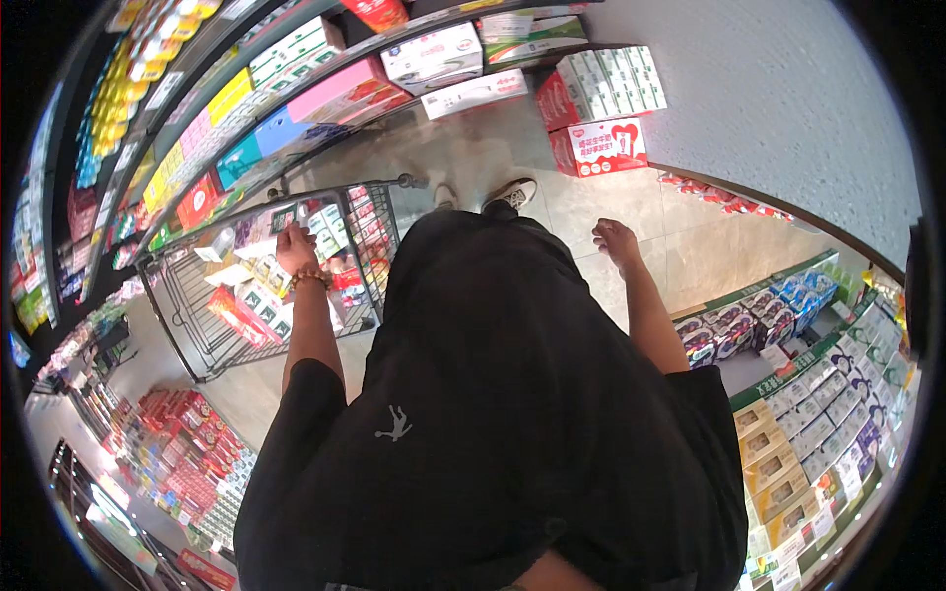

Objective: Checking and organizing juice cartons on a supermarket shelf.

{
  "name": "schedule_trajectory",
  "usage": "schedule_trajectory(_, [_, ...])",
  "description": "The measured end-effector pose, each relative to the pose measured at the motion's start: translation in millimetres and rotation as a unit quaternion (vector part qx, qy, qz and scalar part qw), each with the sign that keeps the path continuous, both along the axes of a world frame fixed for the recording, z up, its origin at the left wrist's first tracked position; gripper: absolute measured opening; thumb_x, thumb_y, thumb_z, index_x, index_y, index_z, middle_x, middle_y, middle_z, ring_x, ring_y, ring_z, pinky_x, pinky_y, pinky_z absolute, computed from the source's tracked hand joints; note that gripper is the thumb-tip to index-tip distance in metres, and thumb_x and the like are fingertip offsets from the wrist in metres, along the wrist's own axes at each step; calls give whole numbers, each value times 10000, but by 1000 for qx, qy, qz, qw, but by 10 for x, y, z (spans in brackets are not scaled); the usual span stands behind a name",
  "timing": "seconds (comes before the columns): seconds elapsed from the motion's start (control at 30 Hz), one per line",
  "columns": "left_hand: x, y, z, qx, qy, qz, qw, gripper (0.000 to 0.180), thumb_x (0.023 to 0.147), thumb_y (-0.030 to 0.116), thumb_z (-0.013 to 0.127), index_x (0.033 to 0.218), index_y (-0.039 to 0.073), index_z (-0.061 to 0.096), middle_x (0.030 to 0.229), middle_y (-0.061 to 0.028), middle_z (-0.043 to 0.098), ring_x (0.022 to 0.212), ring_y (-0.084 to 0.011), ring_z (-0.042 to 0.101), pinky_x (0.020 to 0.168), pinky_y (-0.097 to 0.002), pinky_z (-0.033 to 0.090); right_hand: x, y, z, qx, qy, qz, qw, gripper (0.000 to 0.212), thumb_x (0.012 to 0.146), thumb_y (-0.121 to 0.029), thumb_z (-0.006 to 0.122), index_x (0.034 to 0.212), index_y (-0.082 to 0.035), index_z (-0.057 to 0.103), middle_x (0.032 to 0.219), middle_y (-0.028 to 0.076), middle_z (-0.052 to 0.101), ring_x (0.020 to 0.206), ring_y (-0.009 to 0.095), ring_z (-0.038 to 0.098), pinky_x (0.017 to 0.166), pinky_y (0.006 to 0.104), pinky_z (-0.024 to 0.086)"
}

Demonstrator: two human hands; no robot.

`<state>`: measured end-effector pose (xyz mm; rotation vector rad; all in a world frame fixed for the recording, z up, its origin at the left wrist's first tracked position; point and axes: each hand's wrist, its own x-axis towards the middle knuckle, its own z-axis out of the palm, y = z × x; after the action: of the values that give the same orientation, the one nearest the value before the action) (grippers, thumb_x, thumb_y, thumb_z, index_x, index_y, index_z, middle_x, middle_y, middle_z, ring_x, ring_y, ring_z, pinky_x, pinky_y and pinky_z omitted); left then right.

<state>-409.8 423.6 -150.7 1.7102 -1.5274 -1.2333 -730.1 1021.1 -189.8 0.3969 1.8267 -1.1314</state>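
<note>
My left hand (pixel 296 248), with a bead bracelet on the wrist, reaches over the wire shopping cart (pixel 187 315) and grips a small green and white box (pixel 285 219) above the goods in it. The cart holds several cartons and packets, among them a red packet (pixel 235 315) and green and white boxes (pixel 325 231). My right hand (pixel 616 241) hangs at my side over the tiled floor, holding nothing, its fingers loosely apart. My black clothing fills the middle of the view, with my shoes (pixel 510 194) below it.
Shelves of colourful boxes (pixel 227 108) run along the left. Stacked red and white cartons (pixel 601 108) stand on the floor ahead. Low shelves of packets (pixel 788 414) line the right, and a red display (pixel 187 433) sits at the lower left.
</note>
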Motion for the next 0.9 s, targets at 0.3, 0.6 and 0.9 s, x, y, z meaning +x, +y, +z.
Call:
schedule_trajectory(0.3, [922,-317,-45,57,0,143,988,360,992,278,576,1130,-50,630,993,-134,703,798,-231,711,630,-358,569,797,-934,52,7,81,142,987,451,958,-280,713,1282,31,675,1060,138,766,934,225,730,813,353,579])
schedule_trajectory(0.6, [1138,-572,-214,230,151,143,951,697,1013,474,605,1450,-46,446,1300,-220,620,1018,-317,669,881,-453,576,1132,-1370,425,93,133,246,956,441,945,-284,726,1265,18,699,1072,188,771,979,249,743,885,358,571])
schedule_trajectory(0.9, [435,-839,-326,247,135,234,931,554,793,557,860,891,38,695,770,-60,643,657,-179,574,582,-368,468,1306,-1543,363,65,150,223,961,408,957,-291,723,1241,1,712,1077,181,769,974,242,741,887,361,570])
